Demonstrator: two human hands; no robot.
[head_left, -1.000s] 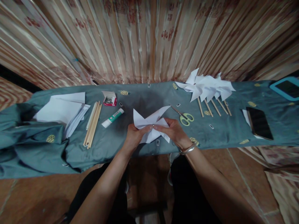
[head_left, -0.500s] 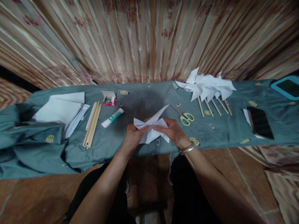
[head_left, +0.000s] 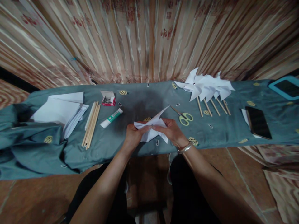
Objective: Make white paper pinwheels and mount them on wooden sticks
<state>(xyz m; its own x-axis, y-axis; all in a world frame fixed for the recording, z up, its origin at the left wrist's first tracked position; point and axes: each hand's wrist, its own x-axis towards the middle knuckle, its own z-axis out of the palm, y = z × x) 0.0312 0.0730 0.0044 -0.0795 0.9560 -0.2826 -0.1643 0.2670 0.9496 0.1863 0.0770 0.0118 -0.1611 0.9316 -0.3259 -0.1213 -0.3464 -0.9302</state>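
Note:
A white paper pinwheel [head_left: 150, 134] is held between both hands over the near edge of the cloth-covered table. My left hand [head_left: 135, 134] grips its left side, thumb reaching in to the centre. From the right, my right hand [head_left: 171, 130] pinches it, thumb also at the middle, where a small shiny pin [head_left: 152, 126] shows. Most fingers are hidden beneath the paper, and no stick is visible on this pinwheel. Just beyond my right hand lie green-handled scissors [head_left: 185, 119]. A glue stick [head_left: 111, 118] rests to the left of my left hand.
Wooden sticks [head_left: 91, 126], a small box of pins [head_left: 108, 99] and stacked white paper [head_left: 58, 109] occupy the left. Several finished pinwheels on sticks [head_left: 206, 85] lie at back right. Farther right are a phone [head_left: 258, 122] and a blue-framed tablet [head_left: 286, 87]. A curtain [head_left: 140, 43] hangs behind.
The hands and paper pinwheel hold nearly the same pose. The whole view has shifted very slightly; nothing on the table has moved.

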